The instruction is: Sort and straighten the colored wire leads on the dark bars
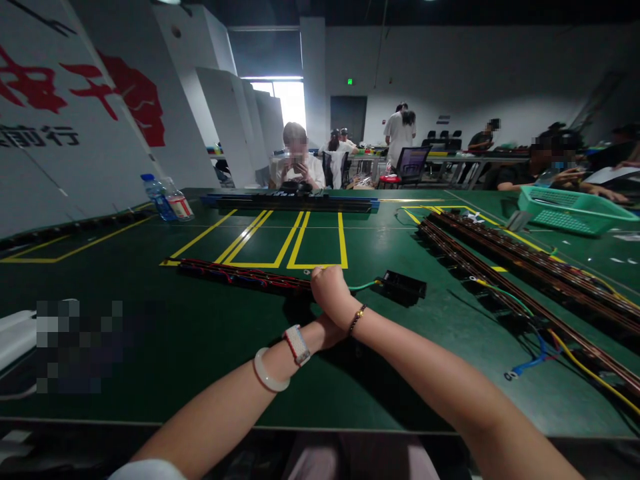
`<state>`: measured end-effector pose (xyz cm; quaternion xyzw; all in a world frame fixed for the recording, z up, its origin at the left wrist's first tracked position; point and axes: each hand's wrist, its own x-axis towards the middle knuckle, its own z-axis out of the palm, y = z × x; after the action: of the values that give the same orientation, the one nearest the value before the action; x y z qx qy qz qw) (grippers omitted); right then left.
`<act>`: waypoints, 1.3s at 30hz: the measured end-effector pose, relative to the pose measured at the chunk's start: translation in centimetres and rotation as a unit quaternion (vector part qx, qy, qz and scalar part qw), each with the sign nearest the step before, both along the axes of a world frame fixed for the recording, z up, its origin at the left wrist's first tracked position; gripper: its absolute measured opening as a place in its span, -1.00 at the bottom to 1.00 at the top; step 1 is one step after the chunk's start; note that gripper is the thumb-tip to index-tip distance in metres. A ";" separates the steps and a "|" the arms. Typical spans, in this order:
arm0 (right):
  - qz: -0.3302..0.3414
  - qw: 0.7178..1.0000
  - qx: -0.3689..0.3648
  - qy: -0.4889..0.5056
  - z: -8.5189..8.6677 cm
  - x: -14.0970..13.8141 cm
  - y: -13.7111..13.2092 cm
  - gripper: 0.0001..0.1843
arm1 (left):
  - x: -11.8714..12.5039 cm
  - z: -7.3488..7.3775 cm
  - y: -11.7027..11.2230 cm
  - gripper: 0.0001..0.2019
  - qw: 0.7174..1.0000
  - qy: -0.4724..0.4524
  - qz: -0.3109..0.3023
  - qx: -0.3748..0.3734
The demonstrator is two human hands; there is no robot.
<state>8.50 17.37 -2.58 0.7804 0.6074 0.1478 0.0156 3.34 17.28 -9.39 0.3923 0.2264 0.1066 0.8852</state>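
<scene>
strip (244, 275) long and dark, with red and blue wires (257, 281).

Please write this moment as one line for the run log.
right hand: curled at wired bar, grip hidden; left hand: mostly hidden by the right; green cable: runs to black block

- My single view looks from the wearer's head, forward and down across the green table (200, 380).
- The right hand (330, 292) sits near, mid-frame; I see the far wall (475, 73) up top.
</scene>
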 end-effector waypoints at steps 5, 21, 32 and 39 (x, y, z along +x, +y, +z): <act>0.037 0.994 0.043 0.095 0.4 2.6 -3.5 -0.78 | 0.2 0.6 -0.2 -0.86 0.998 0.003 -0.067 0.021; 0.175 0.970 0.115 0.122 -6.2 11.5 -9.7 -0.57 | -1.0 2.4 2.0 -0.62 0.920 0.138 -0.183 0.316; 0.176 0.970 0.102 0.131 -6.3 11.4 -9.7 -0.56 | -0.9 3.8 1.7 -0.66 0.820 0.217 -0.196 0.492; 0.166 0.933 0.203 0.245 -5.1 9.7 -9.9 -0.59 | -1.0 4.0 1.3 -0.58 0.638 0.168 -0.070 0.749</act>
<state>18.22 7.43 -7.66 0.6671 0.6700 0.0723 -0.3176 2.29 18.61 -5.36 0.9465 0.1855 0.1096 0.2403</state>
